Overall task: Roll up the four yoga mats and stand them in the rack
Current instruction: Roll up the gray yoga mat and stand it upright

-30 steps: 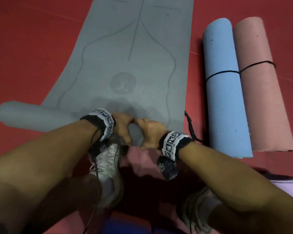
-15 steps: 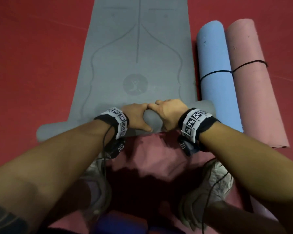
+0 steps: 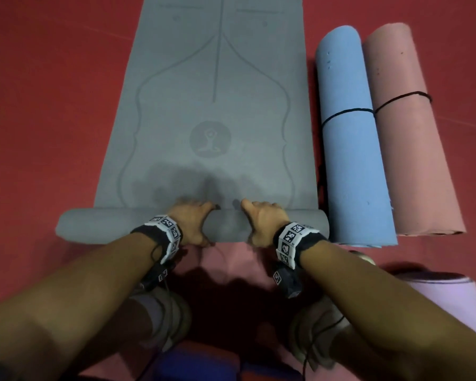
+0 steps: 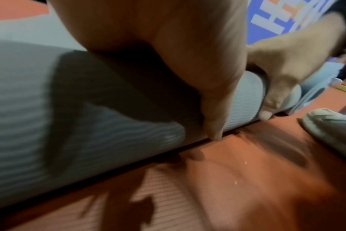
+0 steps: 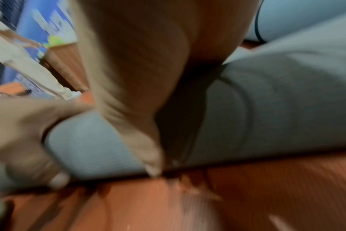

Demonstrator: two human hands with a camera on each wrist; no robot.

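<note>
Gripped the roll (image 3: 94,228) of the grey mat (image 3: 209,78) with left grip (image 3: 191,225) and right grip (image 3: 263,224) side by side near its middle. Kept both curled over the top, fingers wrapped toward the far side, with one digit of each down the near face to the seam with the floor (image 3: 39,105), as seen from the wrists. Held nothing else in either.

Found the roll lying crosswise, long axis left to right, directly under both grips. Found the unrolled length stretching straight ahead, away from the body, flat on the floor. Noted the left end of the roll sticking out a little past the flat sheet's edge, the right end just beside the blue mat (image 3: 352,160). Judged neither grip nearer: set evenly either side of the centre line, wrists toward the body.

Judged the coming push as straight forward along that centre line, with even pressure from both sides to stop the roll coning further.

Saw the blue mat and the pink mat (image 3: 412,147) already rolled, lying side by side to the right, long axes pointing forward, a black cord (image 3: 346,114) around them. Saw a lilac mat (image 3: 451,303) rolled as well, nearer the body on the right. Saw no rack in any view, so counted standing as not yet done.
</note>
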